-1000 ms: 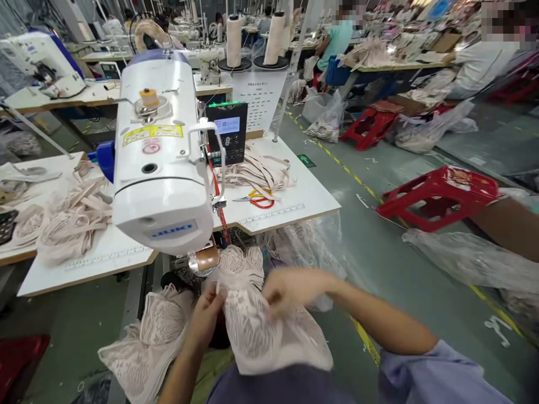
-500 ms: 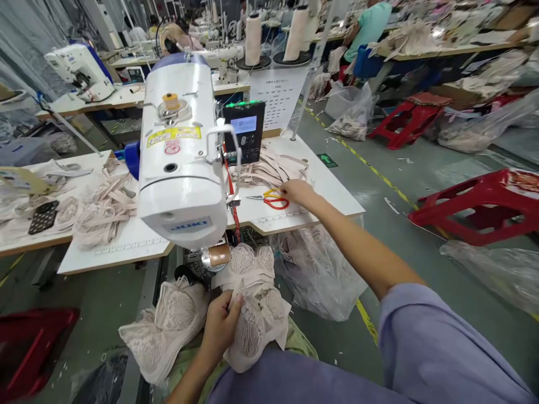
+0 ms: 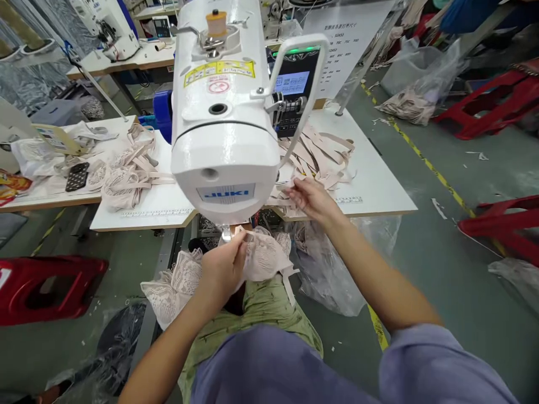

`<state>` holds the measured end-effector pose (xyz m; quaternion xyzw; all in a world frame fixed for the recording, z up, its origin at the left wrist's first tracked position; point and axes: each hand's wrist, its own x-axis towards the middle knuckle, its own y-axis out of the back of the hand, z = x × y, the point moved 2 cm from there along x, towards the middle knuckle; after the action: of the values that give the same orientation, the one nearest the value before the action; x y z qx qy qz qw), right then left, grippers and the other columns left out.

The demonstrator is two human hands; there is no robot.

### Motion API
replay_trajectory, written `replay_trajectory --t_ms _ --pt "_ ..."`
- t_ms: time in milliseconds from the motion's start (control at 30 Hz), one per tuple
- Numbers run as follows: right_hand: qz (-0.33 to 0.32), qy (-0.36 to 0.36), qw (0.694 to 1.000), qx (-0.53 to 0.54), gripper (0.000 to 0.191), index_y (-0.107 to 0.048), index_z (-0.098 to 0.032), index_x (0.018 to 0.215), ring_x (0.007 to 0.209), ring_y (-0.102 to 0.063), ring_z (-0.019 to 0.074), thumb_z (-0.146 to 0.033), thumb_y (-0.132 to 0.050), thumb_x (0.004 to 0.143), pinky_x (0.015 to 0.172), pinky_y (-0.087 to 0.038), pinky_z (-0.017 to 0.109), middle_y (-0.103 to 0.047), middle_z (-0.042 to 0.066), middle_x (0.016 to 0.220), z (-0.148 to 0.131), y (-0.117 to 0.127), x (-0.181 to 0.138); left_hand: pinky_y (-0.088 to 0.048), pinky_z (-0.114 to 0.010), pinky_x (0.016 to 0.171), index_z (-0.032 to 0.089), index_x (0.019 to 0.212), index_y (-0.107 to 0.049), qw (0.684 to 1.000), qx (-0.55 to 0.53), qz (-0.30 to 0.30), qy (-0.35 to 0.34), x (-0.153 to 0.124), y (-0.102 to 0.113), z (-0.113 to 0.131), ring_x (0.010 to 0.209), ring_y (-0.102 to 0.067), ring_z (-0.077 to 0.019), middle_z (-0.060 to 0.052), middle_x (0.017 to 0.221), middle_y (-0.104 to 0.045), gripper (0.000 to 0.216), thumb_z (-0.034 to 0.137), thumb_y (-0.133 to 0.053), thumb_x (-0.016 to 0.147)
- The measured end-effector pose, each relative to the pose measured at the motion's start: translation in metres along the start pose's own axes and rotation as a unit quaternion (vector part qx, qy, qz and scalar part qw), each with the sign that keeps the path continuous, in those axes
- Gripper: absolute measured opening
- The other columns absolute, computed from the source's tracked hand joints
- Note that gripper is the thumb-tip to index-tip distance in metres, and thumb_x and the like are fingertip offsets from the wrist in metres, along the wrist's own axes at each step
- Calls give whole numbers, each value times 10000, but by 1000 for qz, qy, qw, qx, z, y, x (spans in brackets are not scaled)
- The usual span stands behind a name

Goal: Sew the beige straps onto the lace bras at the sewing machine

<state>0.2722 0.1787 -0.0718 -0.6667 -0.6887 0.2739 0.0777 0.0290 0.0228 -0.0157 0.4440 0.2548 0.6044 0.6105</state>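
Observation:
My left hand (image 3: 222, 268) is closed in a pinch on the edge of a beige lace bra (image 3: 265, 257), close under the white sewing machine head (image 3: 225, 163). Part of the bra hangs over my lap, and a narrow strip dangles at its right side. A second lace bra piece (image 3: 179, 283) lies to the left, partly behind my left wrist. Over the tabletop's front edge, my right hand (image 3: 314, 203) has thumb and fingers pinched on the end of a beige strap (image 3: 283, 193). Behind it spreads a pile of beige straps (image 3: 322, 154).
A control panel (image 3: 293, 83) stands behind the machine. Bra parts (image 3: 126, 177) and a dark dotted phone-like object (image 3: 77, 177) lie on the left. A clear plastic bag (image 3: 328, 275) hangs below the white tabletop (image 3: 379, 191). Red stools (image 3: 54, 286) stand on both sides.
The view has moved closer to the machine. My left hand has raised the bra edge to the machine head. My right hand has drawn a strap leftward over the front edge; the red-handled scissors no longer show.

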Motion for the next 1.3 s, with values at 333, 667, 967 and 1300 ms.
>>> replay_trajectory --t_ms 333,667,967,1300 --pt "117 263 955 71 244 -454 -259 815 760 -594 37 -328 -678 884 766 -514 172 -584 -95 674 -103 15 118 -575 -251 767 220 1265 -680 981 -142 -40 123 2 10 -5 946 -738 -202 -53 1178 -744 358 341 -534 961" --pt "6 232 959 162 128 -509 -230 858 635 -568 -13 -191 -566 966 691 -475 100 -595 -135 631 -187 -29 99 -547 -222 632 247 1280 -669 988 -107 -36 104 0 5 -11 793 -747 -177 -46 1174 -746 372 369 -508 968" --pt "39 183 980 73 187 -528 -206 759 511 -511 -73 -227 -501 942 523 -384 34 -565 -158 526 -204 -32 78 -542 -224 601 241 1319 -641 988 -116 -34 97 -2 2 -12 892 -745 -211 -69 1185 -741 399 390 -496 978" --pt "-33 111 993 -34 62 -650 -209 822 516 -597 -28 -186 -700 851 509 -487 20 -681 -86 697 -101 -53 -32 -566 -269 662 246 1347 -618 981 -160 -46 96 -5 5 -10 870 -732 -219 -72 1049 -773 418 392 -475 983"
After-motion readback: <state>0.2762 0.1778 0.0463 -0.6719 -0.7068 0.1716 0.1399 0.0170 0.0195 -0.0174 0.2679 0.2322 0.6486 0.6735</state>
